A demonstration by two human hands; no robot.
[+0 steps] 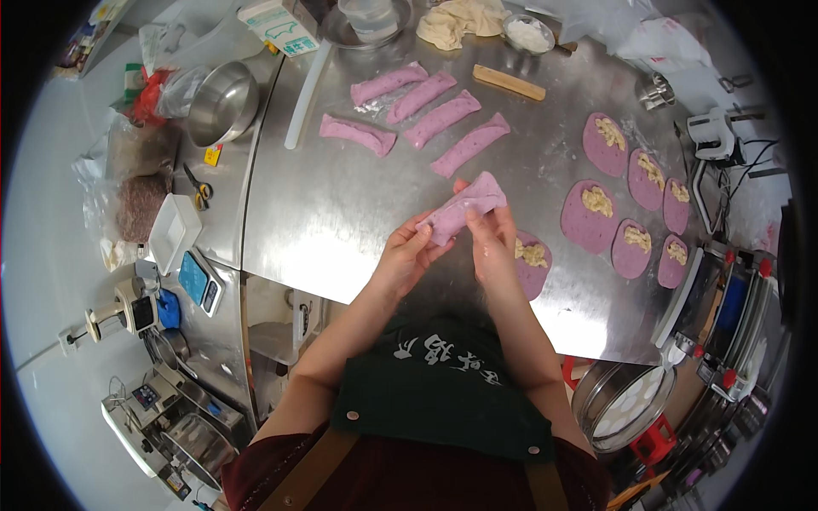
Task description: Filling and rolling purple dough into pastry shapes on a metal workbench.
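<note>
Between both hands, above the steel table, is a purple dough roll (460,210), its long seam facing up. My left hand (409,255) grips its left end, thumb on top. My right hand (492,234) pinches the right end, thumb pressed near the seam. Several finished purple rolls (443,119) lie on the table beyond my hands. Beside my right wrist, partly hidden by it, rests a flat dough round (535,277) with a pale crumbly filling. More rounds topped with filling (590,217) are spread out on the right.
A wooden stick (509,83) and a bowl of white flour (528,36) are at the back. A long white rod (308,98) lies left of the rolls. Scissors (201,187), a steel bowl (223,104) and a kitchen scale (201,281) occupy the left counter.
</note>
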